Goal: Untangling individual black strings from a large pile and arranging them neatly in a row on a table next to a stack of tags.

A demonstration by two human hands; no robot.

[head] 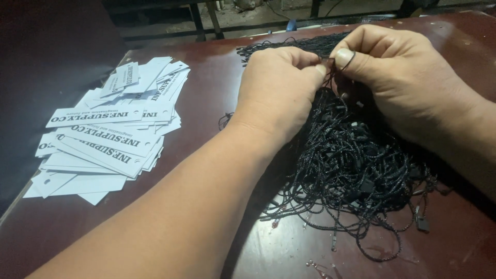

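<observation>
- Left hand (pixel 279 90), upper centre of frame: fingers curled in, thumb and forefinger pinched on one black cord (pixel 330 66) at the top of the pile.
- Right hand (pixel 403 72), upper right: also closed narrow, thumb and forefinger pinching the same cord, w/ a loop riding over the fingertip. The hands meet tip to tip.
- Pile of black string loops (pixel 351 165) w/ small plastic fasteners fills centre-right, on the dark red table (pixel 206 77), partly under both wrists (a few strands trail off toward the lower right).
- Stack of white card tags (pixel 108 134) sits at left of frame, well apart from both hands, fanned loosely; each seems to have a punched hole.
- Step in hand, by my read: teasing a single loop free of the tangle.
- Next move prob. calls for a gentle, steady pull so neighbouring strands don't drag along, keeping the pinch near the fastener end.
</observation>
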